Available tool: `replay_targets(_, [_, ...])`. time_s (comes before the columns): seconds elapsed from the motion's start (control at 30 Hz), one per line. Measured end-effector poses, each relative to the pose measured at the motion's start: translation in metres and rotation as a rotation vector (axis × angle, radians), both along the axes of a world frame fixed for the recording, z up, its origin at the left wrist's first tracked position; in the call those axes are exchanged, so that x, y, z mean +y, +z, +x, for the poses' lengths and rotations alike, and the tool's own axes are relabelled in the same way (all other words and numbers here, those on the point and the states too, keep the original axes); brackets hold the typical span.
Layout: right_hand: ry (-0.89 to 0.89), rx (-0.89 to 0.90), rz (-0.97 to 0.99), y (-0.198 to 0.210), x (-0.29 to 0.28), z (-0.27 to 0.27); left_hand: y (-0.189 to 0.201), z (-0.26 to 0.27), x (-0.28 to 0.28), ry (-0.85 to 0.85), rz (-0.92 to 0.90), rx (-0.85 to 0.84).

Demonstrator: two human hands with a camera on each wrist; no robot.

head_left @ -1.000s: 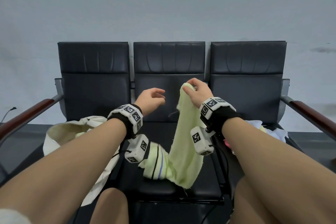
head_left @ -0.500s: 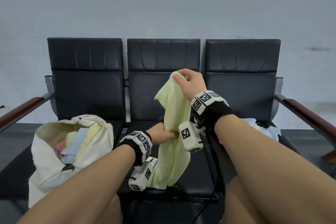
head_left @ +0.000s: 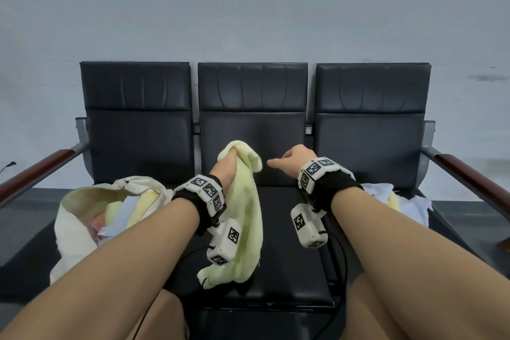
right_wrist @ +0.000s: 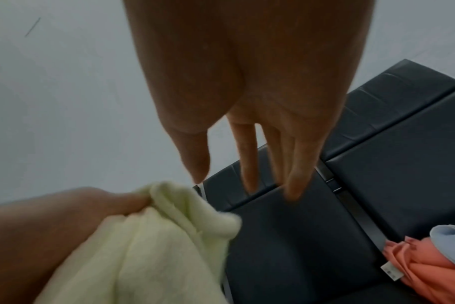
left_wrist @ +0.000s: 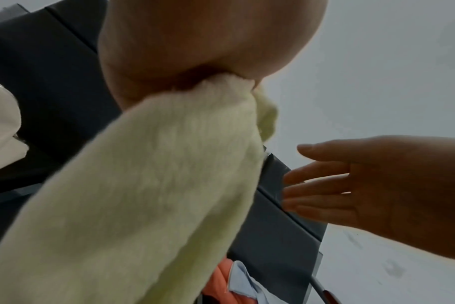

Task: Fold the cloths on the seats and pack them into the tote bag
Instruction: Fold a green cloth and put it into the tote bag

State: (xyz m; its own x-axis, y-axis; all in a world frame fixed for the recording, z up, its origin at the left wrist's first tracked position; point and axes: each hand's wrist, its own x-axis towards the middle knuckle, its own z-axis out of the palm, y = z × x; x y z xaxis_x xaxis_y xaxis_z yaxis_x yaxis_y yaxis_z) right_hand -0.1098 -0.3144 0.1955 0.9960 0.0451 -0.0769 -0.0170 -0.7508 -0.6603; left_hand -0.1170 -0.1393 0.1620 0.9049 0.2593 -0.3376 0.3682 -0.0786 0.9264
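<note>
The yellow cloth has passed from the right hand, now empty with fingers relaxed, to the left hand's gripping fingers, probably bound for the tote bag.

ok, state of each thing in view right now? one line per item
left hand: grips the yellow-green cloth
right hand: open, holds nothing
yellow-green cloth: bunched, hangs down to the middle seat
tote bag: on the left seat, mouth open, cloths inside
cloth pile: unfolded, on the right seat
middle seat: only the cloth's lower end on it
</note>
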Motion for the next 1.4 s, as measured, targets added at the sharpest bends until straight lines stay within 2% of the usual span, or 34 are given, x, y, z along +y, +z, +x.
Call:
replay_targets(0.07, [0.134,0.205,0.146,-0.009,0.005,-0.002,0.010,-0.009,-0.005,0.035,0.087,-0.003])
replay_targets(0.1, [0.218,0.307,0.148,-0.012,0.008,-0.006,0.014,-0.014,-0.006,0.049,0.179,-0.025])
replay_targets(0.17, [0.317,0.368,0.005,-0.015,0.012,-0.012,0.015,-0.013,-0.007,0.037,0.247,-0.062])
replay_targets(0.23, [0.366,0.394,-0.056,-0.020,0.015,-0.013,0.019,-0.014,-0.009,0.007,0.134,-0.052])
replay_targets(0.33, [0.397,0.450,0.001,-0.022,0.020,-0.010,0.024,-0.012,-0.010,-0.025,-0.092,-0.060])
replay_targets(0.43, [0.336,0.391,0.064,-0.023,0.021,-0.003,0.030,-0.013,-0.007,-0.118,-0.218,-0.093])
replay_targets(0.53, [0.303,0.435,0.197,-0.029,0.017,0.002,0.037,-0.016,0.000,-0.135,-0.275,-0.122])
replay_targets(0.67, [0.280,0.499,0.411,-0.034,0.014,0.004,0.040,-0.015,0.011,-0.174,-0.458,-0.182])
replay_targets(0.77, [0.255,0.506,0.573,-0.030,0.015,0.003,0.038,-0.016,0.015,-0.206,-0.504,-0.235])
replay_targets(0.93, [0.161,0.409,0.754,-0.027,0.014,0.005,0.039,-0.023,0.009,-0.235,-0.496,-0.165])
replay_targets(1.0, [0.156,0.421,0.737,-0.027,0.011,0.005,0.040,-0.024,0.009,-0.248,-0.507,-0.143])
replay_targets(1.13, [0.190,0.514,0.573,-0.025,0.007,-0.001,0.042,-0.020,0.011,-0.183,-0.488,-0.135])
replay_targets(1.27, [0.138,0.440,0.514,-0.014,0.006,-0.005,0.035,-0.012,0.012,-0.114,-0.354,-0.137])
replay_targets(1.4, [0.033,0.346,0.716,-0.008,0.017,0.000,0.008,-0.001,0.024,0.030,-0.194,-0.191])
